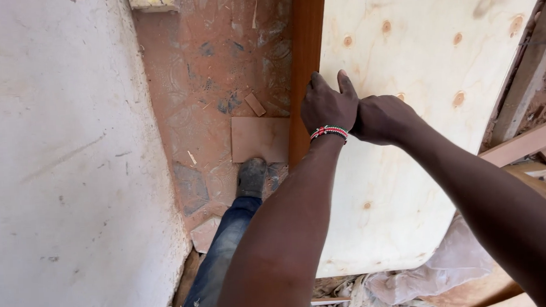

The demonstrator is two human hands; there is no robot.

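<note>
The left hand [327, 105], a beaded band [328, 132] at its wrist, lies on the pale plywood sheet [422, 55] at its brown edge strip [305, 54], fingers spread and curling over that edge. The right hand [382, 118] sits just beside it on the sheet, knuckles up; whether its fingers are curled or flat I cannot tell. The sheet stands near a white wall [58, 163]. Below, a shoe [251, 177] rests on the dusty red floor [214, 70], touching a small flat board [260, 139].
</note>
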